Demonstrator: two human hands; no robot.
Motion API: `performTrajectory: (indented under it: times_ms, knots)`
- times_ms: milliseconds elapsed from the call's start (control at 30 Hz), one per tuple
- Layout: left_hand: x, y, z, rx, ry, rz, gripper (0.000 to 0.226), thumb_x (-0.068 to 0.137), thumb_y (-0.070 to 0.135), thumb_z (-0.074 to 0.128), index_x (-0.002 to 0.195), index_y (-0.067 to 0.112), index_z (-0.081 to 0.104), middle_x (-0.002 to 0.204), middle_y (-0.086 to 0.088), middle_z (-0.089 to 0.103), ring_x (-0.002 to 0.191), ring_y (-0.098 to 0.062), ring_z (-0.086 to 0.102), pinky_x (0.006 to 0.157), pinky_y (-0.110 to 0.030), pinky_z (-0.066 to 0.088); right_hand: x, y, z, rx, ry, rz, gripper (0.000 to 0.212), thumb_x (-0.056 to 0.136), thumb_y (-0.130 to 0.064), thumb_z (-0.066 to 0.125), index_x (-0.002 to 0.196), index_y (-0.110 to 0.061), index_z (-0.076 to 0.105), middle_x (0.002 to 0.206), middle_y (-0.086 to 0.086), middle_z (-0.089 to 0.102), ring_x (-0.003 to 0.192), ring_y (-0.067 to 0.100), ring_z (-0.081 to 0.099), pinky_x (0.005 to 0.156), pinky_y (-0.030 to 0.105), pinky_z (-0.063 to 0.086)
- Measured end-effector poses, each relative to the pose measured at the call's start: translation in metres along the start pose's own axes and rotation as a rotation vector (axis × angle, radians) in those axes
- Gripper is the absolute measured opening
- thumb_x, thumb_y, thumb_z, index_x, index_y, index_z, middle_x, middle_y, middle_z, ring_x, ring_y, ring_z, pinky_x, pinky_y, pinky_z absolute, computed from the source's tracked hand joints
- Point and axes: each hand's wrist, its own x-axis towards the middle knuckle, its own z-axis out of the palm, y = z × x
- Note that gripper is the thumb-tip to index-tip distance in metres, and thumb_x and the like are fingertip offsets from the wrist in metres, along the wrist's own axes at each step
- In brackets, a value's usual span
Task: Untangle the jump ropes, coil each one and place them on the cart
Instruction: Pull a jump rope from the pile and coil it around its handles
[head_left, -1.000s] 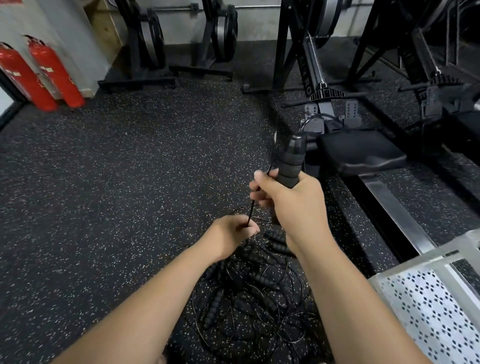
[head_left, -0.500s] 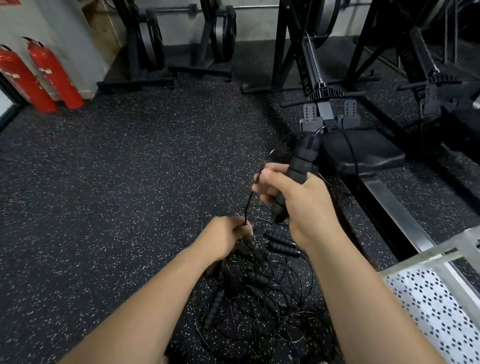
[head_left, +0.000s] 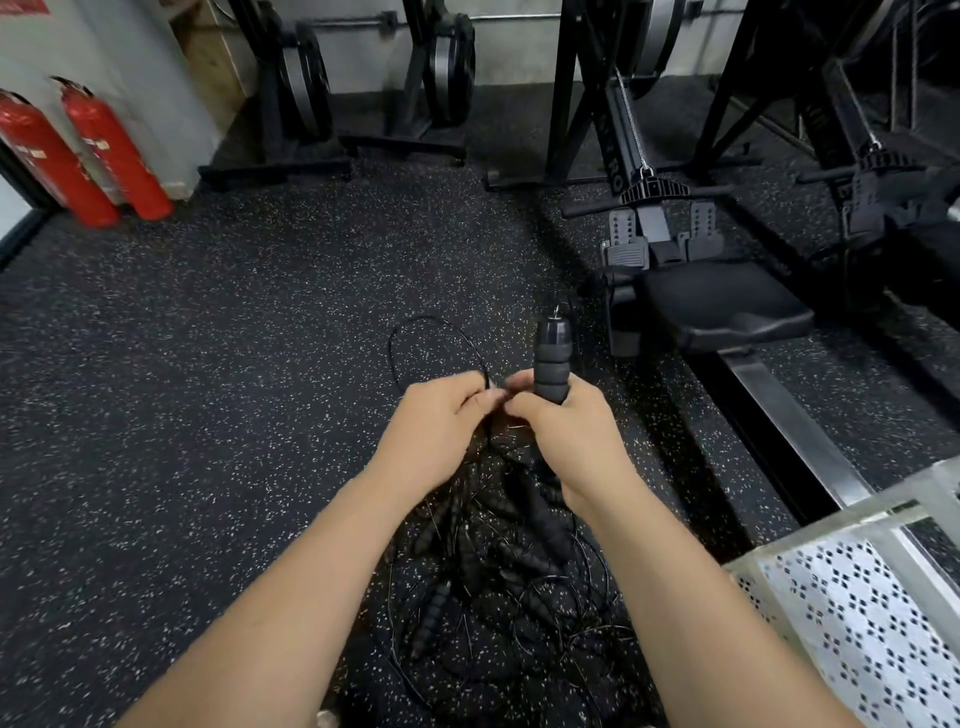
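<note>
We see one black ribbed foam handle (head_left: 551, 364) upright in our right hand (head_left: 566, 436), its thin cord (head_left: 441, 332) looping from our left hand (head_left: 431, 436), above the tangled jump ropes (head_left: 498, 582) on the floor (head_left: 234, 389) beside the perforated metal cart (head_left: 852, 613).

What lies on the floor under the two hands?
A tangled pile of jump ropes: black ribbed handles and thin cords. The left hand and right hand cover its far part.
</note>
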Motion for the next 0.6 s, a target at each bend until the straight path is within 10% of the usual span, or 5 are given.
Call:
performTrajectory:
  times_ms: [433,600]
  knots:
    - [0.005,0.020,-0.020,-0.608,0.283,-0.145,0.026,0.109,0.030,0.063,0.100,0.012,0.078,0.091,-0.004,0.082,0.075,-0.013,0.075,0.069,-0.028,0.062,-0.003,0.014,0.011,-0.303,-0.120,-0.042,0.028,0.073,-0.044,0.080,0.089,-0.022,0.076,0.078,0.003,0.080,0.081,0.036,0.076,0.078,0.052,0.061]
    - [0.005,0.013,-0.020,-0.745,0.115,-0.268,0.037,0.113,0.043,0.050,0.117,0.016,0.074,0.106,-0.007,0.082,0.093,-0.020,0.080,0.082,-0.035,0.063,-0.008,0.004,0.010,-0.167,-0.071,-0.104,0.013,0.082,-0.037,0.085,0.088,-0.031,0.074,0.077,0.002,0.080,0.073,0.029,0.074,0.079,0.054,0.061]
